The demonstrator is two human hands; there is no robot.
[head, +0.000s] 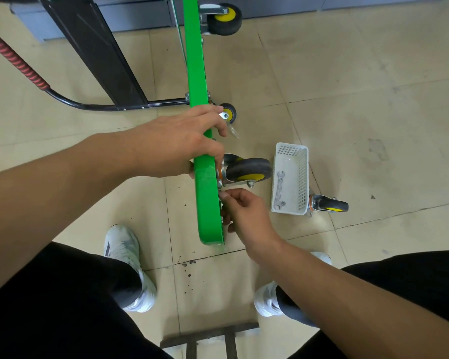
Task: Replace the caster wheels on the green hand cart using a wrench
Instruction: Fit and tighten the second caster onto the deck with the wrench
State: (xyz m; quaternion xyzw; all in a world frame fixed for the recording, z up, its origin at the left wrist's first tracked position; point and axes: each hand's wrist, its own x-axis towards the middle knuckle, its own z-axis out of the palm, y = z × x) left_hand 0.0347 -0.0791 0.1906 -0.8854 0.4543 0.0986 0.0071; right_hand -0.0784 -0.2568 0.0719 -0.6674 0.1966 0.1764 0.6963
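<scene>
Left grip [176,143] around green cart [196,60] edge

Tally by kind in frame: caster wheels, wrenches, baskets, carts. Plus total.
caster wheels: 4
wrench: 1
basket: 1
green cart: 1
Total: 7

Head-worn view, looking steeply down, close
</scene>
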